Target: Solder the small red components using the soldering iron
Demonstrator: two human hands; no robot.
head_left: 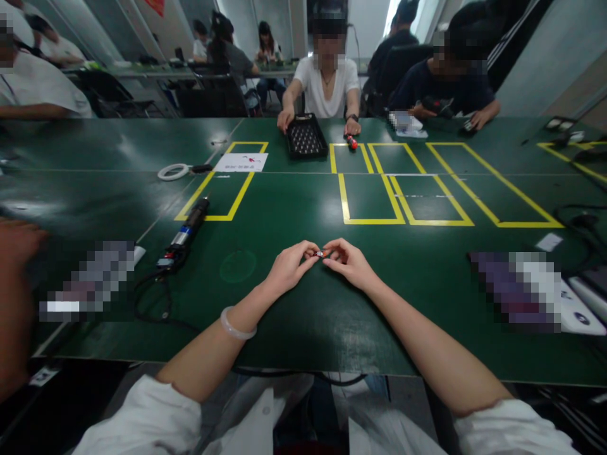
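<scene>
Two bare hands, meeting over the green table [303, 316]. Left hand [288, 268] and right hand [348, 262] both pinched shut, fingertips closed from either side on one small part [321, 254], orange and silver, too small to make out further. Part held between the two sets of fingertips, just above the table top, whether touching it impossible to tell. One pale bracelet [237, 325] on the left wrist, back from the fingers.

Out to the left of the fingers, one black electric screwdriver [187, 234] lying on the table, its cable [156, 297] looping back toward the near edge. Further off beyond it, one white ring of tape [173, 171] and one sheet of white paper [241, 162].

Straight ahead of the fingers, well apart, yellow outlined boxes [372, 199] marked on the table, five at a count. Past those, one black tray [306, 136] under the hand of a person in a white shirt [326, 88] seated opposite, with one small red item [351, 143] by that person's other hand. To the right of that, one person in dark clothes [455, 85], also seated.
</scene>
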